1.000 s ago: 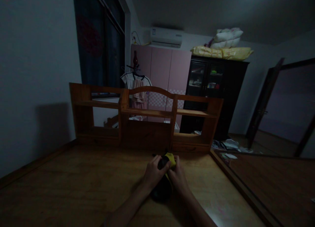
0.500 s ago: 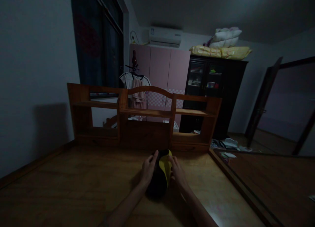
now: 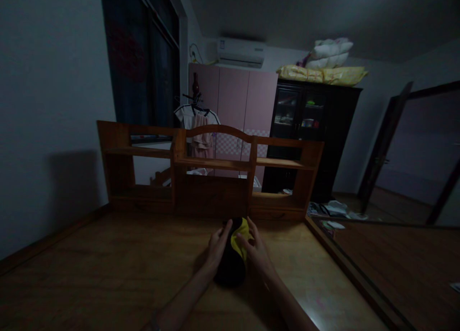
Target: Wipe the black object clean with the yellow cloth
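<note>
Cloth bundle (image 3: 231, 268), black w/ yellow, sits mid-bench (image 3: 108, 273), just in front of the wooden shelf (image 3: 212, 164). Left hand (image 3: 216, 247) lies flat and open against its side. Right hand (image 3: 257, 252) curls over the yellow edge, grip unclear, too dim. Looks mid-fold; a next tuck needs the left bracing the bundle

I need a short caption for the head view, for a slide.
Dim room: left hand and right hand touch a black-and-yellow bundle on a wooden table before a shelf.

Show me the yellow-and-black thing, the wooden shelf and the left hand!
yellow-and-black thing (image 3: 230, 269): head view, its black lower part.
wooden shelf (image 3: 215, 164): head view, middle board.
left hand (image 3: 215, 247): head view, back of the hand.
</note>
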The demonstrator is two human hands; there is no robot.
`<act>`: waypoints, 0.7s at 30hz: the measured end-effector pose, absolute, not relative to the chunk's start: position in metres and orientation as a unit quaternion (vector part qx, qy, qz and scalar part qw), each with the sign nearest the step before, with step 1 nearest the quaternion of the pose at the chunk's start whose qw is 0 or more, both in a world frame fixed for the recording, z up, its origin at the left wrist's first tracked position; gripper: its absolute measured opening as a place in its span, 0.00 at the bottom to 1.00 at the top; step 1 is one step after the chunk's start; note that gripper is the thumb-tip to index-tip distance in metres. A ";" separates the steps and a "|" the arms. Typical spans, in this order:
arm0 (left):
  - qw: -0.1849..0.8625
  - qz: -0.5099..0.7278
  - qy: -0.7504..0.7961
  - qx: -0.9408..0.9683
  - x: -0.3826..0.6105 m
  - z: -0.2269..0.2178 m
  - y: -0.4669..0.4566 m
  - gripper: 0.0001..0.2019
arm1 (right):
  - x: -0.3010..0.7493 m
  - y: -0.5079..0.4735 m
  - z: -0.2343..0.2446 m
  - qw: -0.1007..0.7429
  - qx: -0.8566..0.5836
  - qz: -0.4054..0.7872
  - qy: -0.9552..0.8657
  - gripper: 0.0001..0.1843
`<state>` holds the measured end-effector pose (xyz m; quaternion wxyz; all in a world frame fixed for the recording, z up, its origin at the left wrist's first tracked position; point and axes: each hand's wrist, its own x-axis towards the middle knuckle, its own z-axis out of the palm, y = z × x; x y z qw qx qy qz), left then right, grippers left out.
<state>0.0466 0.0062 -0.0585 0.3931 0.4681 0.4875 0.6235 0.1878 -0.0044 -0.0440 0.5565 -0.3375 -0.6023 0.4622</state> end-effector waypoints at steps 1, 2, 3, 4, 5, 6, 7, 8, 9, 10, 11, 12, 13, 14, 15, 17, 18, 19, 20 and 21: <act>0.403 0.619 0.482 0.472 0.048 -0.058 0.007 0.31 | 0.188 -0.005 -0.045 0.557 -0.329 0.456 -0.611 0.35; 0.409 0.615 0.478 0.476 0.049 -0.058 0.007 0.31 | 0.188 -0.005 -0.045 0.558 -0.323 0.449 -0.619 0.32; 0.407 0.613 0.477 0.480 0.050 -0.059 0.008 0.30 | 0.188 -0.005 -0.045 0.559 -0.323 0.440 -0.624 0.30; 0.405 0.611 0.477 0.484 0.051 -0.059 0.008 0.29 | 0.189 -0.005 -0.045 0.562 -0.330 0.429 -0.625 0.27; 0.402 0.611 0.477 0.487 0.052 -0.059 0.008 0.28 | 0.190 -0.005 -0.044 0.566 -0.340 0.417 -0.625 0.25; 0.401 0.612 0.476 0.489 0.052 -0.059 0.007 0.27 | 0.190 -0.006 -0.044 0.569 -0.350 0.408 -0.622 0.23; 0.400 0.612 0.474 0.492 0.053 -0.058 0.007 0.27 | 0.191 -0.006 -0.043 0.570 -0.358 0.403 -0.620 0.22; 0.400 0.611 0.471 0.495 0.053 -0.058 0.006 0.27 | 0.193 -0.006 -0.042 0.571 -0.364 0.402 -0.616 0.22; 0.400 0.611 0.470 0.495 0.053 -0.058 0.005 0.28 | 0.194 -0.005 -0.042 0.571 -0.371 0.407 -0.609 0.22; 0.402 0.613 0.471 0.492 0.052 -0.058 0.005 0.29 | 0.195 -0.005 -0.043 0.570 -0.380 0.418 -0.597 0.23; 0.406 0.615 0.473 0.483 0.051 -0.058 0.004 0.30 | 0.196 -0.003 -0.044 0.565 -0.392 0.437 -0.580 0.24; 0.414 0.619 0.477 0.468 0.050 -0.059 0.004 0.30 | 0.198 -0.001 -0.046 0.558 -0.407 0.461 -0.558 0.25; 0.430 0.623 0.477 0.447 0.048 -0.061 0.005 0.30 | 0.199 0.001 -0.048 0.548 -0.423 0.487 -0.533 0.27; 0.452 0.629 0.472 0.422 0.047 -0.062 0.006 0.30 | 0.200 0.004 -0.051 0.538 -0.438 0.513 -0.506 0.28; 0.480 0.637 0.457 0.393 0.046 -0.064 0.008 0.29 | 0.201 0.008 -0.054 0.531 -0.448 0.534 -0.482 0.30; 0.536 0.653 0.413 0.341 0.045 -0.067 0.012 0.27 | 0.202 0.014 -0.058 0.531 -0.449 0.565 -0.444 0.30; 0.555 0.659 0.392 0.321 0.045 -0.068 0.014 0.26 | 0.202 0.018 -0.060 0.535 -0.440 0.578 -0.431 0.31; 0.567 0.665 0.376 0.309 0.046 -0.069 0.015 0.25 | 0.202 0.020 -0.061 0.540 -0.424 0.590 -0.424 0.31; 0.573 0.668 0.364 0.303 0.046 -0.070 0.016 0.25 | 0.202 0.023 -0.061 0.550 -0.402 0.593 -0.429 0.32; 0.576 0.670 0.356 0.304 0.046 -0.070 0.016 0.24 | 0.202 0.025 -0.060 0.560 -0.374 0.597 -0.437 0.32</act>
